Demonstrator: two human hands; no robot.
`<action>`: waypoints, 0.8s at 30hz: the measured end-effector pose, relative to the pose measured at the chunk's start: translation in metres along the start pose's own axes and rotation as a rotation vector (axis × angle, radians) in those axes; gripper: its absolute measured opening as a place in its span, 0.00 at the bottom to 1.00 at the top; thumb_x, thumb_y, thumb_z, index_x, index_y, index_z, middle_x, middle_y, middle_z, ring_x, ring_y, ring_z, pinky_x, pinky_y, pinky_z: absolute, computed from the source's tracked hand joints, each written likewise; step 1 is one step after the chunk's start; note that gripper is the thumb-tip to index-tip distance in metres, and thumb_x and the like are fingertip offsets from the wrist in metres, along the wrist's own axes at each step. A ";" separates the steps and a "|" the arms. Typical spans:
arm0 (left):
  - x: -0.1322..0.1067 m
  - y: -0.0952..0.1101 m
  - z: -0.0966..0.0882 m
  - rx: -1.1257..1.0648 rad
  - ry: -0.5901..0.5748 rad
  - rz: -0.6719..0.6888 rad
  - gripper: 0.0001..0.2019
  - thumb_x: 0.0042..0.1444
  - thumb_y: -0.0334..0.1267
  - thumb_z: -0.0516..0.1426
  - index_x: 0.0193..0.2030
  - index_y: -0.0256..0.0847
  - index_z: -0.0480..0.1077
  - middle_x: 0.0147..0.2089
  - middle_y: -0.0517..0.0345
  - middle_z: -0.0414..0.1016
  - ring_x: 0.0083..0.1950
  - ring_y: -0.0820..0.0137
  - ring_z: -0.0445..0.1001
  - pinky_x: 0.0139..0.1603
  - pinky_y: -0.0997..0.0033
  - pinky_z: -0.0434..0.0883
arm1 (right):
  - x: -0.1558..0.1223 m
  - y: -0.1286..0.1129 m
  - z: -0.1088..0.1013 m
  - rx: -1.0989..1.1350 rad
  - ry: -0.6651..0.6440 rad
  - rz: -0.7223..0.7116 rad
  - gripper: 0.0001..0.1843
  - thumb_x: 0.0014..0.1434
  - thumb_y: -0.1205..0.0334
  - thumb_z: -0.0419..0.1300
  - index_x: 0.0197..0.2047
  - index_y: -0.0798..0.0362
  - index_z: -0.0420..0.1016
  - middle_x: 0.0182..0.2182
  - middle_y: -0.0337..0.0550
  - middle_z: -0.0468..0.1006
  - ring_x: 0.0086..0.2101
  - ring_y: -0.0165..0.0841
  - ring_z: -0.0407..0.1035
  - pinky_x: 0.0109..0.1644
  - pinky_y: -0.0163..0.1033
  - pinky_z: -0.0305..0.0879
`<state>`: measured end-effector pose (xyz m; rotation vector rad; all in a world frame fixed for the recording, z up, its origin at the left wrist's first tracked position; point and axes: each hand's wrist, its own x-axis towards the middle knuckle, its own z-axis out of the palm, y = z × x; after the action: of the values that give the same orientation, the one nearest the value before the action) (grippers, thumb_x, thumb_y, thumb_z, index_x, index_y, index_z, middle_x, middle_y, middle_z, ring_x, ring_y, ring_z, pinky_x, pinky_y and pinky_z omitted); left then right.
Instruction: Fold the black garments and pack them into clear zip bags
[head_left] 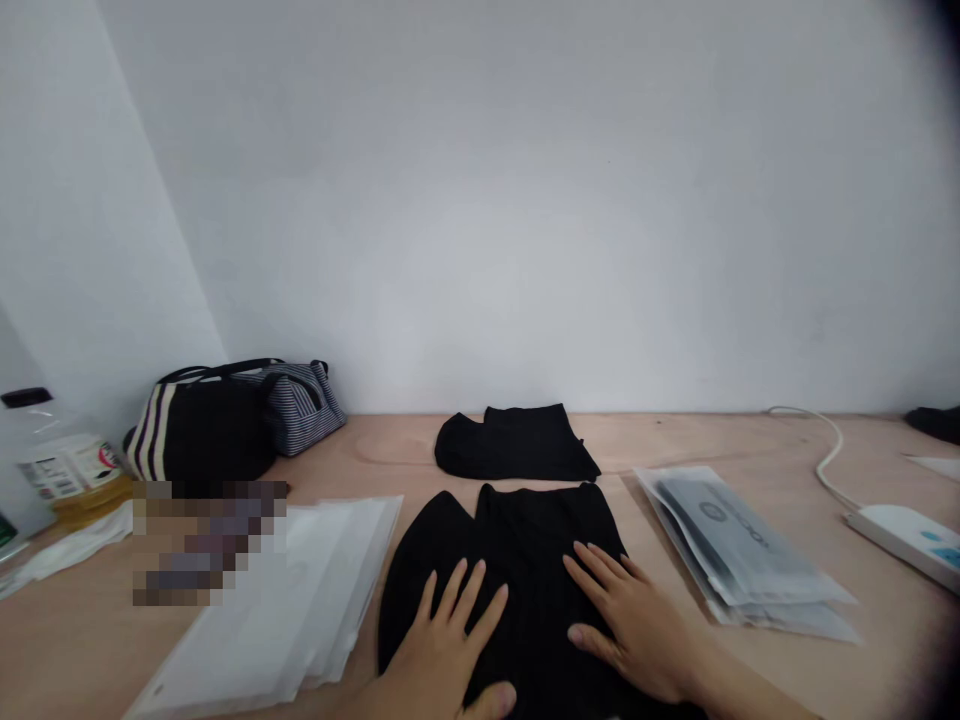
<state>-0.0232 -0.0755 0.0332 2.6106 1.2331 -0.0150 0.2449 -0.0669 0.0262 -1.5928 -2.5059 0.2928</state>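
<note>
Far left, a striped bag (225, 425), then a fanned stack of clear plastic sleeves (300, 600) just beside the black garment (525, 530). Pressed flat on that garment at the near edge of the table (75, 650): left hand (450, 655) on its near-left part, right hand (637, 625) on its right half, fingers (600, 565) spread and released, grasping nothing. Long axis running away toward the wall. Right of it, filled sleeves (739, 555), a strip of table between.
</note>
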 end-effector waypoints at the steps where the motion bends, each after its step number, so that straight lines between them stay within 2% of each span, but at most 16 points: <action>1: -0.001 0.001 0.000 -0.002 -0.006 0.016 0.35 0.52 0.63 0.43 0.63 0.54 0.39 0.66 0.52 0.37 0.64 0.48 0.36 0.57 0.38 0.40 | -0.002 0.001 -0.003 0.027 0.010 0.005 0.31 0.55 0.42 0.45 0.59 0.48 0.57 0.58 0.49 0.57 0.57 0.44 0.50 0.57 0.51 0.48; 3: 0.005 0.003 -0.003 -0.005 0.059 0.012 0.33 0.52 0.61 0.44 0.63 0.53 0.45 0.65 0.51 0.45 0.64 0.49 0.42 0.56 0.40 0.44 | 0.003 0.007 -0.009 0.098 0.078 0.033 0.22 0.57 0.50 0.47 0.52 0.49 0.66 0.52 0.49 0.65 0.51 0.40 0.59 0.54 0.44 0.54; 5: 0.020 0.002 -0.012 -0.014 0.207 -0.065 0.25 0.57 0.54 0.44 0.59 0.49 0.55 0.61 0.51 0.56 0.60 0.54 0.53 0.56 0.50 0.52 | 0.016 0.021 -0.012 0.152 0.214 0.132 0.18 0.56 0.61 0.48 0.48 0.52 0.68 0.47 0.49 0.68 0.47 0.36 0.63 0.52 0.39 0.56; 7: 0.043 -0.002 -0.024 -0.023 0.343 -0.206 0.16 0.58 0.44 0.46 0.49 0.42 0.65 0.51 0.51 0.67 0.52 0.61 0.63 0.51 0.61 0.60 | 0.032 0.037 -0.011 0.206 0.331 0.291 0.23 0.50 0.68 0.50 0.51 0.55 0.64 0.46 0.50 0.67 0.46 0.36 0.63 0.50 0.39 0.57; 8: 0.056 -0.005 -0.029 -0.018 0.381 -0.291 0.13 0.57 0.41 0.48 0.44 0.41 0.67 0.46 0.52 0.69 0.49 0.63 0.65 0.48 0.65 0.61 | 0.039 0.045 -0.010 0.242 0.356 0.365 0.27 0.47 0.70 0.52 0.53 0.56 0.61 0.45 0.51 0.67 0.45 0.36 0.63 0.49 0.39 0.58; 11: 0.089 -0.016 -0.034 -0.005 0.405 -0.403 0.12 0.52 0.45 0.53 0.36 0.38 0.69 0.42 0.49 0.69 0.47 0.58 0.65 0.47 0.60 0.61 | 0.055 0.062 -0.004 0.352 0.354 0.499 0.34 0.41 0.72 0.55 0.55 0.61 0.56 0.39 0.50 0.69 0.40 0.36 0.67 0.44 0.38 0.62; 14: 0.105 -0.021 -0.027 -0.014 0.384 -0.452 0.14 0.46 0.50 0.57 0.30 0.40 0.69 0.40 0.49 0.69 0.46 0.55 0.65 0.45 0.56 0.60 | 0.060 0.067 0.001 0.405 0.352 0.553 0.36 0.39 0.72 0.56 0.55 0.64 0.54 0.33 0.45 0.71 0.34 0.34 0.69 0.37 0.35 0.64; 17: 0.107 -0.019 -0.021 -0.027 0.372 -0.448 0.10 0.47 0.45 0.56 0.27 0.41 0.67 0.39 0.53 0.70 0.46 0.57 0.66 0.45 0.58 0.59 | 0.062 0.069 0.004 0.450 0.348 0.596 0.35 0.38 0.72 0.57 0.53 0.62 0.56 0.29 0.41 0.72 0.31 0.32 0.69 0.32 0.33 0.64; 22: 0.104 -0.019 -0.018 -0.053 0.380 -0.388 0.03 0.52 0.38 0.53 0.31 0.42 0.62 0.32 0.61 0.70 0.39 0.66 0.69 0.43 0.62 0.58 | 0.065 0.074 0.005 0.470 0.337 0.614 0.22 0.36 0.71 0.60 0.39 0.56 0.67 0.28 0.40 0.73 0.31 0.35 0.70 0.31 0.34 0.63; 24: 0.103 -0.023 -0.019 -0.059 0.397 -0.391 0.03 0.53 0.36 0.51 0.34 0.42 0.59 0.31 0.62 0.69 0.37 0.68 0.69 0.43 0.64 0.58 | 0.066 0.076 0.006 0.471 0.342 0.619 0.23 0.36 0.71 0.60 0.40 0.56 0.67 0.28 0.40 0.74 0.32 0.35 0.70 0.31 0.35 0.63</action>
<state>0.0237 0.0210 0.0341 2.3476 1.8280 0.4787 0.2826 0.0242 0.0034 -1.9468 -1.5048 0.5721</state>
